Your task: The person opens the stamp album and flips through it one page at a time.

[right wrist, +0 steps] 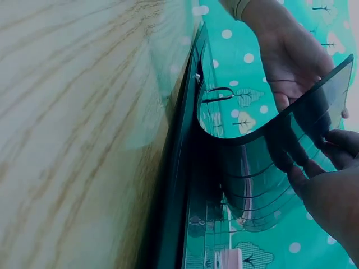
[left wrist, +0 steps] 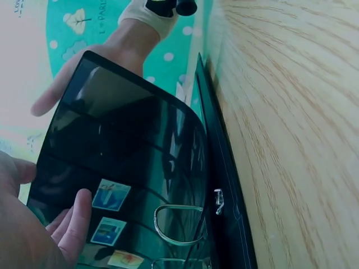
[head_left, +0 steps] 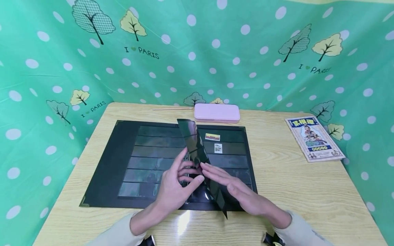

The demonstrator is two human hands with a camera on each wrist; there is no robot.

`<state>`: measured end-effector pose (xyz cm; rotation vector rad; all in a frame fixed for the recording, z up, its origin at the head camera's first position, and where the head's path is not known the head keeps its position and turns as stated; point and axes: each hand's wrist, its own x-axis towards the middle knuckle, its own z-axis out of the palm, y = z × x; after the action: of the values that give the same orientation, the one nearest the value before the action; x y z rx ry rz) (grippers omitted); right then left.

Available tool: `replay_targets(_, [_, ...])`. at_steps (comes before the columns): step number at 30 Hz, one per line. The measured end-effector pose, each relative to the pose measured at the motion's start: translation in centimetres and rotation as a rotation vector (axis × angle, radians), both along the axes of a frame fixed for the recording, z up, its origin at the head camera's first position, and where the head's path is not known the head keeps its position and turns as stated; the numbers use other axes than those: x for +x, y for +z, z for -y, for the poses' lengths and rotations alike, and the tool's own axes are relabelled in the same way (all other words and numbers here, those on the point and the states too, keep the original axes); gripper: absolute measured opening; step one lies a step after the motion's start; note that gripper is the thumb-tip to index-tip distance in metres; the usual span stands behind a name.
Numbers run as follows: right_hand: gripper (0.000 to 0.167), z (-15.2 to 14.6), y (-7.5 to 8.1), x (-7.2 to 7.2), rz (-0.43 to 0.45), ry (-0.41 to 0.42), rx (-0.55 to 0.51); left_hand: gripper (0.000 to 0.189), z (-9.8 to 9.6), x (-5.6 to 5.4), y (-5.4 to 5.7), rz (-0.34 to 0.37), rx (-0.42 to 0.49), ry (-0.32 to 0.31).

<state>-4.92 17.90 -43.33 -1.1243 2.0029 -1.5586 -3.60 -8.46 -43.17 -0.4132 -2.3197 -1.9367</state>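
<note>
Here's the black stock album [head_left: 103, 167], lying open on the wooden table [head_left: 301, 191] — its left front corner sits near the table's left edge, and the pink case [head_left: 217, 112] lies just behind its back edge. Over on the right, a wide stretch of wood runs from the album's side to the printed booklet [head_left: 314, 138].

Centre stage, one dark leaf [head_left: 197, 147] stands up at the middle of the album, bowed along its length, its near corner showing past the front edge. Stamps [left wrist: 111, 194] sit in its strips.

Now the hands! The left hand [head_left: 172, 186] is at the leaf's left side, thumb and fingers spread apart; whether the fingertips quite touch, I can't tell. The right hand [head_left: 238, 189] — fingers nearly straight and close together — rests its fingertips against the leaf's other face, clamped on nothing
</note>
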Motion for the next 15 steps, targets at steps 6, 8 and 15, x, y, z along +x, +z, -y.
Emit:
replay_targets(6, [0.068,-0.4,-0.6,0.0,0.035,-0.007,0.006,0.083,0.1,0.0,-0.1,0.016,-0.028,0.035])
replay_targets(8, [0.068,-0.4,-0.8,0.0,0.042,-0.016,0.003,0.082,0.2,-0.1,-0.1,0.031,-0.031,0.056])
replay_targets(15, [0.061,-1.0,-1.1,-0.8,-0.015,-0.096,-0.044,0.089,1.4,-0.8,0.1,0.023,-0.025,0.128])
